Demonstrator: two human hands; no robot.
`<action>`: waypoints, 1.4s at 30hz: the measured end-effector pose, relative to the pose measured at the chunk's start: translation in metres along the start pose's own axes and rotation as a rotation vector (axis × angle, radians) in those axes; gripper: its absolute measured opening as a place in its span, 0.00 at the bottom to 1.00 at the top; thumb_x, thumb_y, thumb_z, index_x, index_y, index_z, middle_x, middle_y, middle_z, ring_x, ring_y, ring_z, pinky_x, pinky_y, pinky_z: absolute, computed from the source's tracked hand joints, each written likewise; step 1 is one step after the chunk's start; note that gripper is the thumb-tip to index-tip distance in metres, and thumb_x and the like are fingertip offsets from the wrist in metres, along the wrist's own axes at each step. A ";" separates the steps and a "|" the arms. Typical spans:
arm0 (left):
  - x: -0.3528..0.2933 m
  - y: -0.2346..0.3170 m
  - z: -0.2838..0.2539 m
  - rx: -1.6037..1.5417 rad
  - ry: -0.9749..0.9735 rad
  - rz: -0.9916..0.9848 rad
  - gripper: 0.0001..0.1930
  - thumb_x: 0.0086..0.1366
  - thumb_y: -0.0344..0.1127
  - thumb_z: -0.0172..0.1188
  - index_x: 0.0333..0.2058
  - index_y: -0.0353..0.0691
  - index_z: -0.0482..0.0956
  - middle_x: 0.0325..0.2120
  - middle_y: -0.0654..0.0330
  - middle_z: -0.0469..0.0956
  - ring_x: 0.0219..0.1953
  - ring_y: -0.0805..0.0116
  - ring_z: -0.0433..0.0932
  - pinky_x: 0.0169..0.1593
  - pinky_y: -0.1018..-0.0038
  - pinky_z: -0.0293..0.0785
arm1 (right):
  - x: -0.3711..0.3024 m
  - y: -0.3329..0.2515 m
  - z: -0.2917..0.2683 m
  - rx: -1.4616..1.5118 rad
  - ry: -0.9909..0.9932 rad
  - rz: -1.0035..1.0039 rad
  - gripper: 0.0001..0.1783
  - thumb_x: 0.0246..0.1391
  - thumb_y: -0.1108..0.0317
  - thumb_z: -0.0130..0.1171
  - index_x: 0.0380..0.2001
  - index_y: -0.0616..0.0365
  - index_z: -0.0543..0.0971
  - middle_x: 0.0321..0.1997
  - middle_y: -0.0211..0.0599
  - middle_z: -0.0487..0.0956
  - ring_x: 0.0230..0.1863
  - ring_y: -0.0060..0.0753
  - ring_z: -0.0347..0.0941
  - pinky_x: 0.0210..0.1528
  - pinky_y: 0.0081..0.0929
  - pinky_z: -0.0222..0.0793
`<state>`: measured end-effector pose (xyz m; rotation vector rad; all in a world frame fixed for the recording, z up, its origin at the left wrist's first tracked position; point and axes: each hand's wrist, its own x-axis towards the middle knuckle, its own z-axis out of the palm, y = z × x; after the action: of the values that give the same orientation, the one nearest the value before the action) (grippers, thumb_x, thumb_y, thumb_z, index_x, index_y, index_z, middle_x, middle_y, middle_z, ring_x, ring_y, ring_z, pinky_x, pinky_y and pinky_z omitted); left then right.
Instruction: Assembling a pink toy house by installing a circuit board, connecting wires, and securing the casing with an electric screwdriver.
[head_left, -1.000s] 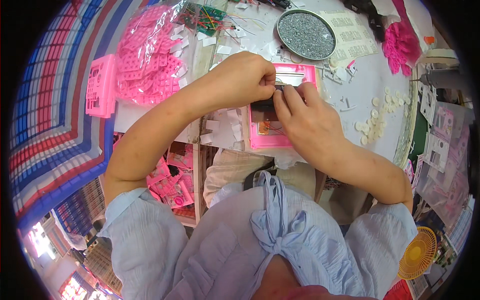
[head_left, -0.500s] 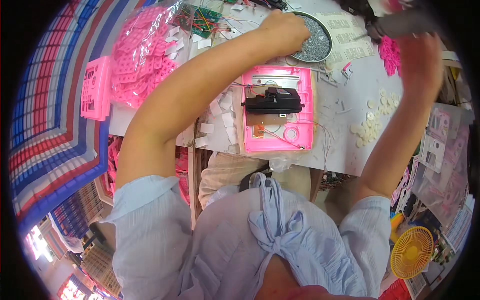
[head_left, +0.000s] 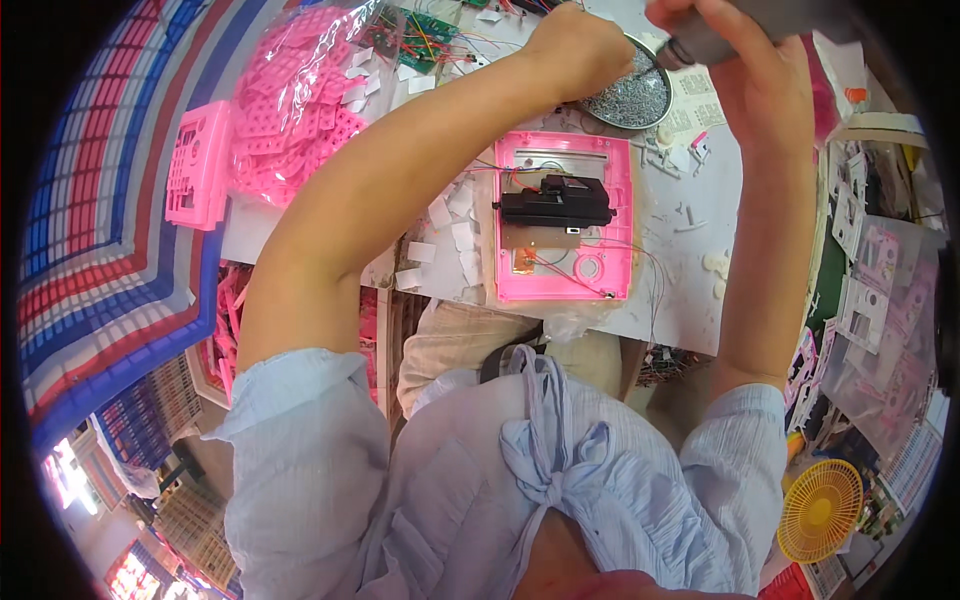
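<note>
My left hand (head_left: pixel 583 56) is closed at the left rim of a round tin (head_left: pixel 628 122) of small grey screws (head_left: pixel 632 98). Its fingertips are turned away, so what they pinch cannot be seen. In my right hand (head_left: pixel 762 62) is a dark grey electric screwdriver (head_left: pixel 715 34), its narrow end pointing left over the tin near my left fingers. Nearer to me lies an open pink plastic casing (head_left: pixel 621 215), with a black mechanism (head_left: pixel 556 204) across it and thin wires trailing out at the sides.
A clear bag of pink plastic parts (head_left: pixel 292 120) lies at the left, beside an upright pink frame (head_left: pixel 198 165). Green circuit boards (head_left: pixel 430 38) with wires sit at the back. White paper slips (head_left: pixel 464 237) are scattered left of the casing. A yellow basket (head_left: pixel 820 510) stands low at the right.
My right hand has brought the screwdriver left and inward, from the far right to beside the tin. My left hand stays at the tin, and the view has shifted slightly.
</note>
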<state>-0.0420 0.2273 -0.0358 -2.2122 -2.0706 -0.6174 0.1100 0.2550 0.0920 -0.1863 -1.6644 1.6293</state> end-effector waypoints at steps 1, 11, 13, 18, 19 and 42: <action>-0.011 0.004 -0.007 -0.178 0.079 -0.053 0.10 0.58 0.44 0.65 0.30 0.44 0.85 0.27 0.56 0.84 0.32 0.57 0.84 0.44 0.59 0.74 | -0.009 0.004 -0.006 0.010 0.000 -0.001 0.25 0.60 0.69 0.59 0.58 0.66 0.69 0.32 0.35 0.78 0.33 0.27 0.75 0.41 0.27 0.70; -0.162 0.096 -0.077 -0.428 0.282 -0.028 0.07 0.57 0.31 0.69 0.35 0.45 0.83 0.30 0.67 0.82 0.34 0.68 0.79 0.43 0.68 0.61 | -0.094 -0.027 0.015 0.337 -0.267 -0.098 0.25 0.66 0.59 0.54 0.63 0.53 0.65 0.20 0.23 0.67 0.21 0.23 0.61 0.24 0.26 0.57; -0.166 0.099 -0.074 -0.454 0.317 -0.039 0.08 0.55 0.30 0.70 0.35 0.45 0.83 0.29 0.67 0.81 0.33 0.69 0.78 0.42 0.68 0.60 | -0.099 -0.029 0.021 0.290 -0.278 -0.088 0.26 0.66 0.57 0.55 0.64 0.51 0.64 0.19 0.22 0.66 0.21 0.22 0.61 0.23 0.25 0.56; -0.169 0.100 -0.074 -0.502 0.327 -0.063 0.09 0.53 0.30 0.71 0.33 0.46 0.82 0.29 0.68 0.80 0.31 0.68 0.77 0.42 0.67 0.60 | -0.100 -0.030 0.030 0.222 -0.263 -0.061 0.22 0.66 0.58 0.57 0.57 0.52 0.66 0.18 0.21 0.67 0.20 0.22 0.61 0.22 0.25 0.57; -0.171 0.099 -0.073 -0.494 0.312 -0.075 0.08 0.53 0.32 0.71 0.31 0.46 0.82 0.28 0.68 0.79 0.31 0.68 0.77 0.43 0.66 0.60 | -0.100 -0.028 0.032 0.223 -0.267 -0.057 0.21 0.66 0.58 0.57 0.57 0.52 0.66 0.18 0.21 0.66 0.20 0.22 0.61 0.22 0.25 0.57; -0.205 0.076 -0.051 -0.134 0.302 -0.151 0.25 0.49 0.50 0.73 0.45 0.50 0.79 0.38 0.69 0.79 0.40 0.67 0.74 0.50 0.59 0.54 | -0.089 0.038 0.048 0.133 -0.304 -0.130 0.17 0.62 0.68 0.57 0.51 0.62 0.67 0.19 0.29 0.67 0.20 0.23 0.61 0.23 0.28 0.61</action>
<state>0.0141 0.0093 -0.0362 -1.8891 -2.1015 -1.0586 0.1259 0.1703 0.0272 0.2431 -1.7412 1.7250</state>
